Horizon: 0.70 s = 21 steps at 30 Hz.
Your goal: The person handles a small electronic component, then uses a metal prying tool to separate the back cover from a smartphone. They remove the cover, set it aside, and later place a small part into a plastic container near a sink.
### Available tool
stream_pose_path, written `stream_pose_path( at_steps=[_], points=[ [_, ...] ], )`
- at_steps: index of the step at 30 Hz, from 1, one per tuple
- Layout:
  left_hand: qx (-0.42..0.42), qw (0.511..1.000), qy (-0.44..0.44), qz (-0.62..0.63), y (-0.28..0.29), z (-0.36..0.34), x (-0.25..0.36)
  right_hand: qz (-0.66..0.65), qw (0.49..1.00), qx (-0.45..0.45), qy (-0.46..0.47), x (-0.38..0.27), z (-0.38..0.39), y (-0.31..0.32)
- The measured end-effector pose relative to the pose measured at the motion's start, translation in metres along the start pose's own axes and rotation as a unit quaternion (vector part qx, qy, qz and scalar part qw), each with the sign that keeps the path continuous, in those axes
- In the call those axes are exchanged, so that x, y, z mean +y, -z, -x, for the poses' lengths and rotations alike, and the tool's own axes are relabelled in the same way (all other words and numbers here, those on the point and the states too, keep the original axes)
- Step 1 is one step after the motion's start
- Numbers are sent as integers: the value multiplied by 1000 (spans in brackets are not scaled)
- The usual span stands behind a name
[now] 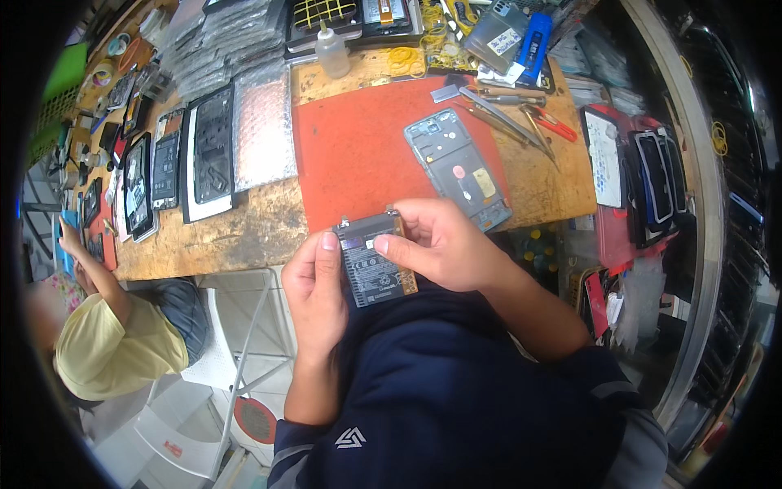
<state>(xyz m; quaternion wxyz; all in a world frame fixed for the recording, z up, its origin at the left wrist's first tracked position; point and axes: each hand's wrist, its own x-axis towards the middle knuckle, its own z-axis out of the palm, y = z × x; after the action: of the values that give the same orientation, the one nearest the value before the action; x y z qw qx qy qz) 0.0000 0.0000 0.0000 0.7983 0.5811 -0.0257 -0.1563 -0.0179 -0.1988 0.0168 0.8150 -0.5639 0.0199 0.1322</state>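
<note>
Battery [373, 273] and phone housing [452, 151] stood separate, not fitted together: the housing lay aslant on the red mat [358, 138], while the battery was held up before the wooden bench [265, 213]. Whether work remained on the battery itself could not be told. The left hand [314, 281] clamped its left edge, thumb upright; the right hand [432, 248] pinched the right side, thumb pointing left across the label, its forearm slanting from the lower right.
</note>
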Motion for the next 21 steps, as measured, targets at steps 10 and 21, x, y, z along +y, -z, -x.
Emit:
stream_pose_path(
  at_steps=[10,21],
  points=[
    [0,999,10,-49,-1,0,7,46,998,-11,-28,2,3,9],
    [7,999,24,-21,-8,0,7,46,999,-6,14,3,4,7]
  ],
)
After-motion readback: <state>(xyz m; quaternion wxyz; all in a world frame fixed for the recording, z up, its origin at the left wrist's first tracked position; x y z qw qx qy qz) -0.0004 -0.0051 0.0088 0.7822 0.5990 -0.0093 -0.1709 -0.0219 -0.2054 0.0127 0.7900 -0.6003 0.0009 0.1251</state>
